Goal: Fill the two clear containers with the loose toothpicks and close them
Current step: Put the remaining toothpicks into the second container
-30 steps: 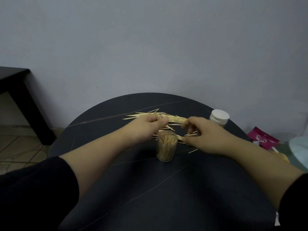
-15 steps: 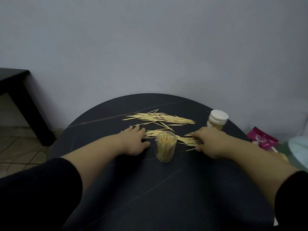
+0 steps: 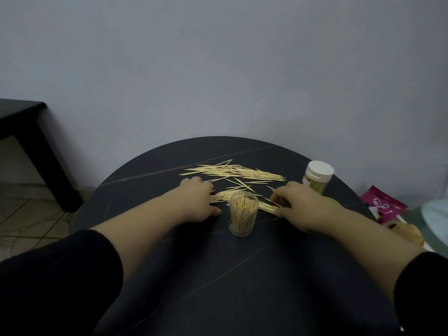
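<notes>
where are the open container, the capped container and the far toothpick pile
open container [image 3: 242, 220], head view, clear side wall
capped container [image 3: 319, 169], head view, white lid
far toothpick pile [image 3: 234, 171], head view, pile's middle

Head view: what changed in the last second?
Both hands dropped from above the open container to the table. The left hand now rests on the near toothpicks at its left, and the right hand pinches a bunch of them at its right. Open container, capped container and far toothpick pile stayed put.
</notes>
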